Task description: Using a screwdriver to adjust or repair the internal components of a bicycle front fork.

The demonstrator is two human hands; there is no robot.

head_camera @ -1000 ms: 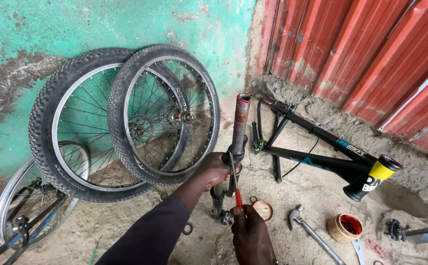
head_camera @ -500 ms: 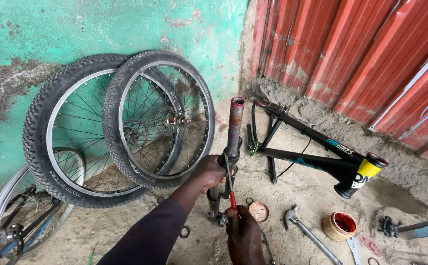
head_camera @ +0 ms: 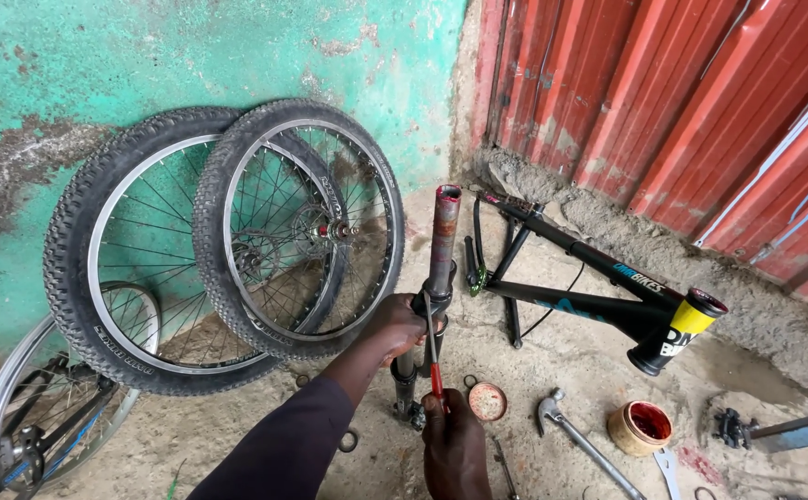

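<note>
Dusty concrete floor (head_camera: 237, 444) by a green wall. Left hand (head_camera: 394, 326) clamped round rusty, stiff, heavy-looking steel bicycle fork (head_camera: 441, 245); right hand (head_camera: 455, 435) closed on red-handled screwdriver (head_camera: 433, 356). Best gripped at the crown.

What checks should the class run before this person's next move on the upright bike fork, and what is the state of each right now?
1. Fork held upright: ok, the left hand grips it near the crown.
2. Screwdriver in hand: ok, the right hand holds its red handle, shaft pointing up along the fork.
3. Screwdriver tip seated properly: cannot tell, too small to see.
4. Fork's lower end steady on the ground: cannot tell, hidden by the hands.
5. Ground near the fork free of loose things: not ok, a small round lid, a hammer and a grease tub lie close by.
</note>
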